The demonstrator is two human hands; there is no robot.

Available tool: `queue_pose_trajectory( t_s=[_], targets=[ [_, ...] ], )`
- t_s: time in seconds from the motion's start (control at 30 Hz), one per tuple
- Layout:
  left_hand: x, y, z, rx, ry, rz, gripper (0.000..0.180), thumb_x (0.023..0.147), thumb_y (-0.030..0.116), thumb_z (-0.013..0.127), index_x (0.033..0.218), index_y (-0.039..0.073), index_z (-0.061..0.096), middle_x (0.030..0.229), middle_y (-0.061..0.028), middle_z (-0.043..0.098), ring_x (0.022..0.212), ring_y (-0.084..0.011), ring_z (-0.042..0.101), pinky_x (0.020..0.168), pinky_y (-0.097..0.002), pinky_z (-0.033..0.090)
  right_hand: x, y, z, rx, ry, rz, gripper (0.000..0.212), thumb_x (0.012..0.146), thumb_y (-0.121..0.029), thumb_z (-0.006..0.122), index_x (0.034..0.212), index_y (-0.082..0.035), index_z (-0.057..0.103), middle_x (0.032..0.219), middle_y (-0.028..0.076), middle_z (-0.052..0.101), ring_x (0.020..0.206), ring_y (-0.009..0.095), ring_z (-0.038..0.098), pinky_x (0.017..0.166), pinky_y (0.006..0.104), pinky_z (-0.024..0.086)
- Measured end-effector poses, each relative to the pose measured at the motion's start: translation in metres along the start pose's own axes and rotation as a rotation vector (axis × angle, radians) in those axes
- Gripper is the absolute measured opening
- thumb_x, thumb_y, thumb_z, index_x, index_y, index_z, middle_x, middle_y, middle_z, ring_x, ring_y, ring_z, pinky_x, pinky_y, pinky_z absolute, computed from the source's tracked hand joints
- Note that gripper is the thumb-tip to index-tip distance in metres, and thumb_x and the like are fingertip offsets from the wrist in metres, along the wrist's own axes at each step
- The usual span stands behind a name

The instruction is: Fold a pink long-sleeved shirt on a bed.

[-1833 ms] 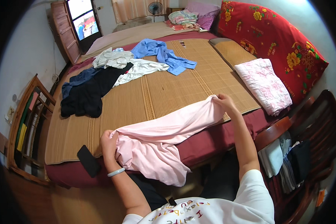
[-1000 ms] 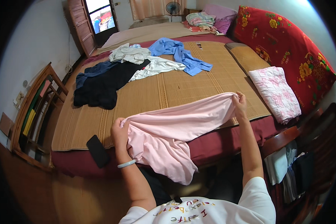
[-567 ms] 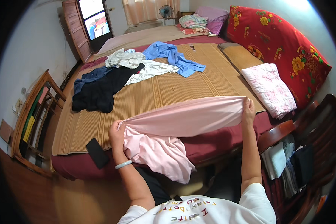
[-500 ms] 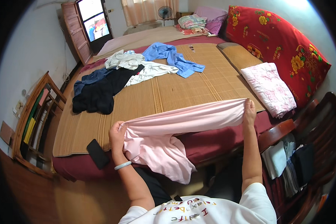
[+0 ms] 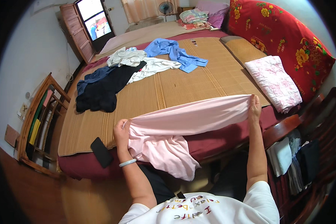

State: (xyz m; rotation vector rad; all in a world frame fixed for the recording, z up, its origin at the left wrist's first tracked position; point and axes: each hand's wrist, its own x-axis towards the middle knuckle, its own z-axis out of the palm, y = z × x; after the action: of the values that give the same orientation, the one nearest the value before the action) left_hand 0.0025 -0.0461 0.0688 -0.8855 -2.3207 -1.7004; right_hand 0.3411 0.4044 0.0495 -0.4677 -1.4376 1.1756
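A light pink garment (image 5: 190, 117) is stretched taut between my two hands at the bed's near edge. My left hand (image 5: 121, 131) grips its left end in closed fingers, and my right hand (image 5: 254, 106) pinches the upper right corner. Between them the upper edge runs nearly straight, rising to the right. The lower part hangs in loose folds below the left half, past the mattress edge. What kind of garment it is, I cannot make out. A dark phone (image 5: 101, 152) lies on the bed just left of my left wrist.
On the bamboo mat (image 5: 168, 89) lie black clothing (image 5: 104, 89), white clothing (image 5: 153, 70) and a blue shirt (image 5: 175, 54). A folded pink-and-white quilt (image 5: 274, 82) rests at the right, by a red floral headboard cover (image 5: 276, 41). Folded clothes (image 5: 280, 156) sit on a wooden chair (image 5: 283, 127).
The view has shifted slightly, so the bed sits a little to the right. Both hands still hold the pink garment, its stretched part now spread a bit wider from top to bottom.
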Motion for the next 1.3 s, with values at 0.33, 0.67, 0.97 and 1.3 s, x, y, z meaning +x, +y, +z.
queue_pose_trajectory(
  t_s=[0.33, 0.67, 0.97, 1.3],
  targets=[
    [-0.005, 0.002, 0.003, 0.173, -0.105, -0.084, 0.031, 0.089, 0.029, 0.072, 0.085, -0.001, 0.067, 0.065, -0.0068, 0.060, 0.057, -0.0139, 0.053, 0.053, -0.0325, 0.043, -0.002, 0.001, 0.004, -0.028, 0.064, -0.022, 0.021, 0.104, -0.022, 0.055, 0.087, -0.008, 0.056, 0.076, -0.009, 0.046, 0.069, 0.002, 0.037, 0.060, 0.0184, 0.033],
    [-0.005, 0.017, 0.007, 0.297, -0.058, -0.145, 0.030, 0.087, 0.031, 0.073, 0.093, 0.002, 0.069, 0.077, -0.0134, 0.067, 0.069, -0.0216, 0.064, 0.063, -0.0348, 0.049, -0.005, -0.018, 0.009, -0.289, 0.187, -0.260, 0.021, 0.104, -0.021, 0.053, 0.089, -0.006, 0.055, 0.076, -0.006, 0.046, 0.069, 0.004, 0.039, 0.060, 0.0216, 0.036],
    [-0.003, 0.014, 0.028, 0.215, -0.006, 0.140, 0.024, 0.089, 0.025, 0.072, 0.090, 0.002, 0.067, 0.074, -0.0117, 0.065, 0.068, -0.0218, 0.062, 0.064, -0.0366, 0.049, -0.011, -0.008, 0.018, -0.402, 0.104, -0.314, 0.025, 0.102, -0.023, 0.055, 0.085, -0.005, 0.055, 0.069, 0.001, 0.045, 0.065, 0.008, 0.041, 0.059, 0.0274, 0.039],
    [0.001, 0.005, 0.010, 0.302, 0.145, 0.077, 0.026, 0.090, 0.027, 0.071, 0.087, 0.002, 0.066, 0.073, -0.0133, 0.065, 0.066, -0.0276, 0.062, 0.063, -0.0383, 0.048, -0.001, -0.004, 0.008, -0.310, 0.226, -0.263, 0.024, 0.102, -0.021, 0.057, 0.084, -0.005, 0.055, 0.071, -0.003, 0.046, 0.067, 0.006, 0.039, 0.059, 0.0248, 0.038]
  ],
)
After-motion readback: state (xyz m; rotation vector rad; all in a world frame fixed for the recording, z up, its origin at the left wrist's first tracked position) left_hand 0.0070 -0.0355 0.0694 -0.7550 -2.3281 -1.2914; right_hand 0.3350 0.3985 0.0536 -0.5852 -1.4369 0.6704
